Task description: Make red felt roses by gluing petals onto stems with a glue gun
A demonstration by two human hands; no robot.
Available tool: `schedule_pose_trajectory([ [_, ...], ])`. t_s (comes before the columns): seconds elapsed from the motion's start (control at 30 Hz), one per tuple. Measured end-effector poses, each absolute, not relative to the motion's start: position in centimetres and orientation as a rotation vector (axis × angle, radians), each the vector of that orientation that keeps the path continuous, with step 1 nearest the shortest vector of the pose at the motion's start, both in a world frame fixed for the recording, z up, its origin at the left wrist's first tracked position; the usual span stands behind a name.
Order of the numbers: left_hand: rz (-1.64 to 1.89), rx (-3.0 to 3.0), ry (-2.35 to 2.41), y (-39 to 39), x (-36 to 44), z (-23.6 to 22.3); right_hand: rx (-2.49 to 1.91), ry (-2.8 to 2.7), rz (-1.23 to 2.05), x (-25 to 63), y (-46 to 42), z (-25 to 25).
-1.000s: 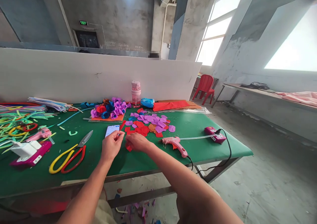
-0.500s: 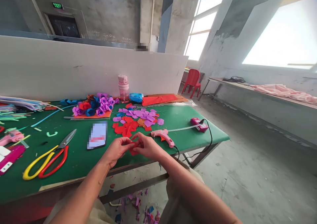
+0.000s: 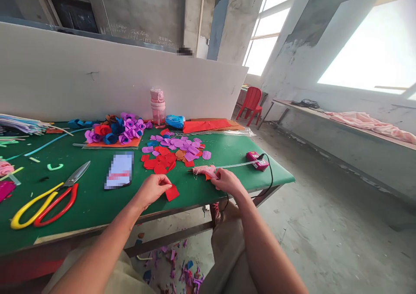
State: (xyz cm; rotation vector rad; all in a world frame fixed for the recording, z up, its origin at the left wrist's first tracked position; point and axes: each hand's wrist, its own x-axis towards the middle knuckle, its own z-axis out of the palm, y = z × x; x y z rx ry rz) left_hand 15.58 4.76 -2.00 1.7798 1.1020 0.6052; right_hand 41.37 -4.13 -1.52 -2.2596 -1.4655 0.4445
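My left hand [image 3: 155, 190] pinches a corner of a small red crepe-paper piece [image 3: 172, 192] near the table's front edge. To its right, my right hand [image 3: 227, 182] is closed around the handle of a pink glue gun [image 3: 204, 170], which lies on the table with its nozzle pointing left. A clear glue stick trails from the gun's back. Just beyond my hands spread loose red petals [image 3: 160, 169] and purple petals [image 3: 182, 144], with some orange and blue ones among them.
Scissors [image 3: 69, 189] and a phone [image 3: 119, 170] lie left on the green table [image 3: 91, 207]. Behind are paper flowers [image 3: 118, 130], a pink bottle [image 3: 158, 107] and red paper [image 3: 208, 125]. A pink power socket [image 3: 256, 160] with a black cord sits right. Paper scraps litter the floor.
My hands have moved apart. The right hand has left the red paper piece and taken hold of the glue gun's handle; the left keeps the piece. The view has shifted slightly.
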Motion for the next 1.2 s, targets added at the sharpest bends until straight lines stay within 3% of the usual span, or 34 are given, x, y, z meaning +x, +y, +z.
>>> schedule_pose_trajectory([
  [0.13,0.596,1.85,1.176,5.2,15.4,-2.4,-2.111,-1.246,0.542,40.6,-3.5,-1.6],
  [0.33,0.529,1.881,1.236,5.5,14.9,-2.6,-1.136,-0.696,1.327,38.5,-4.2,-1.0],
  [0.5,0.51,1.913,1.244,5.6,14.7,-2.6,-0.764,-0.597,1.785,35.8,-3.6,-0.8],
  [0.7,0.511,1.932,1.263,5.6,14.3,-2.5,-0.957,-0.841,1.383,35.2,-4.9,0.3],
  [0.97,0.547,1.961,1.278,5.6,14.3,-2.8,-1.461,-1.411,1.205,34.9,-7.3,2.6],
  [1.2,0.52,2.008,1.27,5.5,14.3,-2.5,-1.562,-1.764,0.92,33.1,-7.0,1.8],
])
